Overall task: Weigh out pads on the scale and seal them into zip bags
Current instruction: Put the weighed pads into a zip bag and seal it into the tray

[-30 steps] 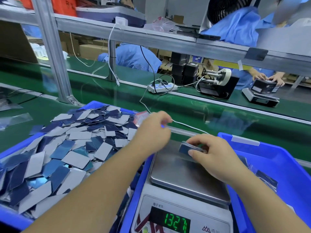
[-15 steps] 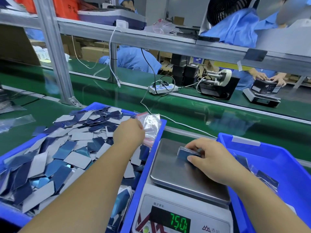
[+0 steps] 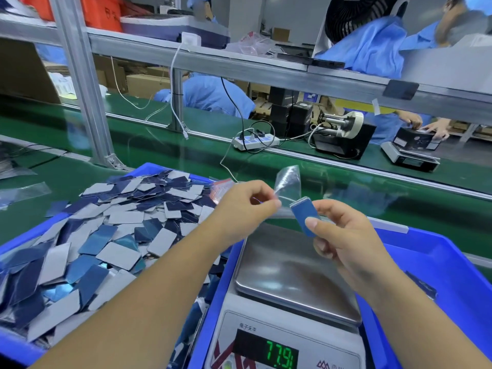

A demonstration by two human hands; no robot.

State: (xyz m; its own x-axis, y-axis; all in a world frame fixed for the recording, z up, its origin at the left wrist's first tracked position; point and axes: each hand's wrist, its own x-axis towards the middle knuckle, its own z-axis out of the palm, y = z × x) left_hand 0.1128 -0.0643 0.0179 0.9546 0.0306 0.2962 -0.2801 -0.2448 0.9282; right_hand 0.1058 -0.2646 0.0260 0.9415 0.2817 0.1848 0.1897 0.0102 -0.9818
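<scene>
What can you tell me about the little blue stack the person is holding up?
The stack of pads is a small bundle of thin rectangular pieces, blue on its facing side with pale grey edges showing at the top. The right hand pinches it, tilted, in the air above the scale's steel pan, right beside the clear zip bag held by the left hand.

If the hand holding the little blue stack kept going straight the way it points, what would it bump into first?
Most likely the clear zip bag that the left hand pinches, just beyond the stack of pads held by the right hand. Depth is hard to judge.
</scene>
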